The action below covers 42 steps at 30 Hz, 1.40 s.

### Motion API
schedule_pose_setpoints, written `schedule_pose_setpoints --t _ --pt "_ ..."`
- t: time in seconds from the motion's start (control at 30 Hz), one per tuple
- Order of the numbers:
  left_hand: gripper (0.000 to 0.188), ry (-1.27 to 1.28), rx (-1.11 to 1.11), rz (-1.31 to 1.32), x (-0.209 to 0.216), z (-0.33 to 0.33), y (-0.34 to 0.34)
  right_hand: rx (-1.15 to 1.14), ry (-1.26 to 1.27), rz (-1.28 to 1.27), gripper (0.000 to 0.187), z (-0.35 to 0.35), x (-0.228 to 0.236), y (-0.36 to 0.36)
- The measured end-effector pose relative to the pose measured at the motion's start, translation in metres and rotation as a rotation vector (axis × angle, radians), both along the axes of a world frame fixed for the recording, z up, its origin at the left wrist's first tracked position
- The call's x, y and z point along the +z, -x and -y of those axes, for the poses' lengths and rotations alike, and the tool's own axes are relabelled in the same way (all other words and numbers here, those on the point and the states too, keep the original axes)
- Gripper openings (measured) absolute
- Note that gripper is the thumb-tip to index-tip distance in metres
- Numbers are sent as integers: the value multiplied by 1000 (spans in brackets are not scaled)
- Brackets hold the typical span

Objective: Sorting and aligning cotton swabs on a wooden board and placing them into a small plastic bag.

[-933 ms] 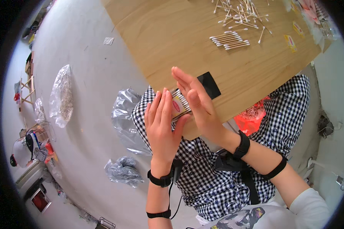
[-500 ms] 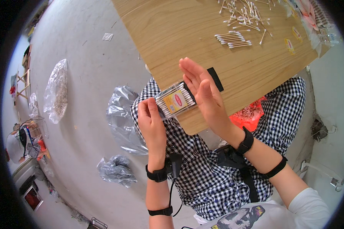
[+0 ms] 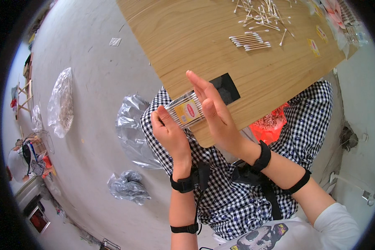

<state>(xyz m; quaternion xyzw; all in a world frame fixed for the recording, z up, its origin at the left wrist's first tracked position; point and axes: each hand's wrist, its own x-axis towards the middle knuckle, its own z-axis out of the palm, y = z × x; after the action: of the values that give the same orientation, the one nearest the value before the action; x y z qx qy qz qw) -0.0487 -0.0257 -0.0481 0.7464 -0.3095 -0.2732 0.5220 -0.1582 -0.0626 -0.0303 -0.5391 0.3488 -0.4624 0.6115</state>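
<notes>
My left hand (image 3: pixel 171 135) pinches the lower left end of a clear flat box of cotton swabs (image 3: pixel 187 112) with a yellow-and-red label. The box sits at the table's near left corner, with white swab tips showing through its sides. My right hand (image 3: pixel 221 118) is upright and open, fingers stretched out, its palm against or very close to the box's right end; I cannot tell if they touch. Just behind the right hand lies a flat black rectangular piece (image 3: pixel 228 88) on the table, partly hidden by the fingers.
On the wooden table (image 3: pixel 187 41) lie a neat row of swabs (image 3: pixel 250 42), a loose heap of swabs (image 3: pixel 260 14) and small yellow cards (image 3: pixel 313 47). A red bag (image 3: pixel 270 127) of swabs rests between my legs. Clear plastic bags (image 3: pixel 131 125) lie on the floor.
My right hand has shifted slightly left and down, in over the box's right end. More of the black piece now shows. My left wrist has moved to the right while keeping hold of the box.
</notes>
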Motion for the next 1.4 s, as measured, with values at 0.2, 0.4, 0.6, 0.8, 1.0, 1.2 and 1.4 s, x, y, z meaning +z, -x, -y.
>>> schedule_pose_setpoints --t 0.2,0.4,0.6,0.8,1.0,1.2,1.4 --pt "34 -123 -9 11 7 -8 -11 -61 50 -44 68 25 7 39" --pt "46 42 -47 271 46 -9 -11 -225 576 -745 51 98 3 122" --pt "53 -9 -496 520 81 26 61 -101 824 -1056 63 118 -8 161" --pt "76 -64 -852 976 53 81 114 -107 783 -908 64 112 -11 165" --pt "89 -229 -786 1126 27 96 138 -167 829 -937 52 129 -12 188" --pt "91 -292 -826 1102 25 70 137 -134 890 -1030 37 121 -11 176" --pt "91 -280 -748 1079 23 62 134 -95 903 -1023 32 111 -6 172"
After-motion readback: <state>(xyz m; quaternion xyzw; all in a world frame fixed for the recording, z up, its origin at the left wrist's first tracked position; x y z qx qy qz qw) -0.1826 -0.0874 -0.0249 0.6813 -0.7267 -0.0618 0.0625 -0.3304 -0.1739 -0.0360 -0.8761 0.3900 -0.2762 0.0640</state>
